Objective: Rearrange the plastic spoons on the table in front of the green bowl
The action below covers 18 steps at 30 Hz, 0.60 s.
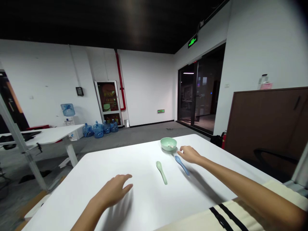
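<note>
Hands over table; two spoons between, bowl beyond; brown cabinet right.

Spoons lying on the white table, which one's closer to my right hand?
The blue spoon, lying beside your right hand in the picture; the pale green spoon lies farther left, between the two hands.

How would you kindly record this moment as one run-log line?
left hand: open, empty | right hand: nothing visibly held, near green bowl and blue spoon | pale green spoon: on white table, between hands
</note>
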Each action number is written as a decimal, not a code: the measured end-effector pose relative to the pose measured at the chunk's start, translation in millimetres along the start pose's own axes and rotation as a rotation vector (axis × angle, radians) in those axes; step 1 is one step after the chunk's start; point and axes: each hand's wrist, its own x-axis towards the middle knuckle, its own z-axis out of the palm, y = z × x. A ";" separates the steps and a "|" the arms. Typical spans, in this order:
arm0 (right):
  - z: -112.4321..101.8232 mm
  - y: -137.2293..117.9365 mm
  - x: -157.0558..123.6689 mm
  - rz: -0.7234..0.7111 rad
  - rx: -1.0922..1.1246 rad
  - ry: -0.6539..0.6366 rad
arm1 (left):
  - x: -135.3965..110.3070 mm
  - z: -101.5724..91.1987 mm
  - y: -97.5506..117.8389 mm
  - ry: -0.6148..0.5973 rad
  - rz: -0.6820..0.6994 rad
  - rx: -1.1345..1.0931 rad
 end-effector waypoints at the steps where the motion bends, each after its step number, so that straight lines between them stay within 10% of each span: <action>1: -1.9 -2.5 8.7 0.002 -0.012 0.009 | -0.3 -0.5 0.4 -0.002 -0.003 -0.001; 18: 40.2 -13.9 121.6 0.187 -0.078 -0.047 | 4.5 -4.1 5.2 -0.073 -0.056 -0.021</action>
